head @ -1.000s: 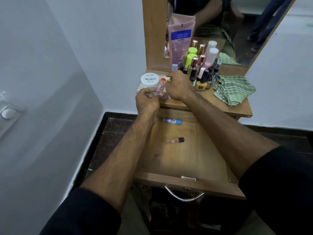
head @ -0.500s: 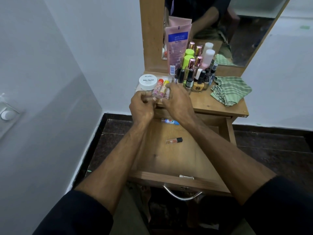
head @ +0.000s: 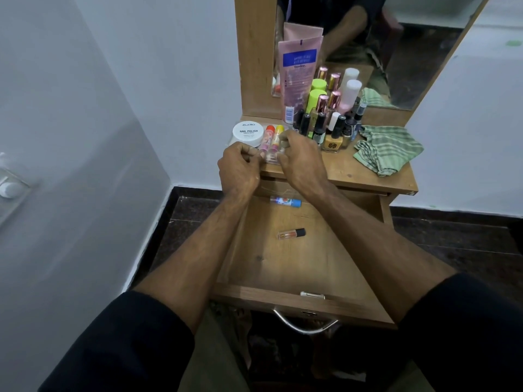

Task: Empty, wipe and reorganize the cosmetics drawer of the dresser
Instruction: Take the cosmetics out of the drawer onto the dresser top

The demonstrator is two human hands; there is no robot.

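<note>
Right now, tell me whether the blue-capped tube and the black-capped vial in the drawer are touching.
Apart. The head view shows bare drawer floor between the blue-capped tube and the black-capped vial.

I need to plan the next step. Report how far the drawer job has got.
Mostly emptied: bottles, the pink tube and the nail polish jar stand on the dresser top. In hand: the left hand and right hand work at the clear pack of sticks there. Left: the blue-capped stick and small vial lie in the drawer; the green cloth lies unused.

drawer (head: 297, 267): wooden, pulled open | blue-capped tube (head: 285, 201): lying at back | black-capped vial (head: 291, 233): lying mid-floor
</note>
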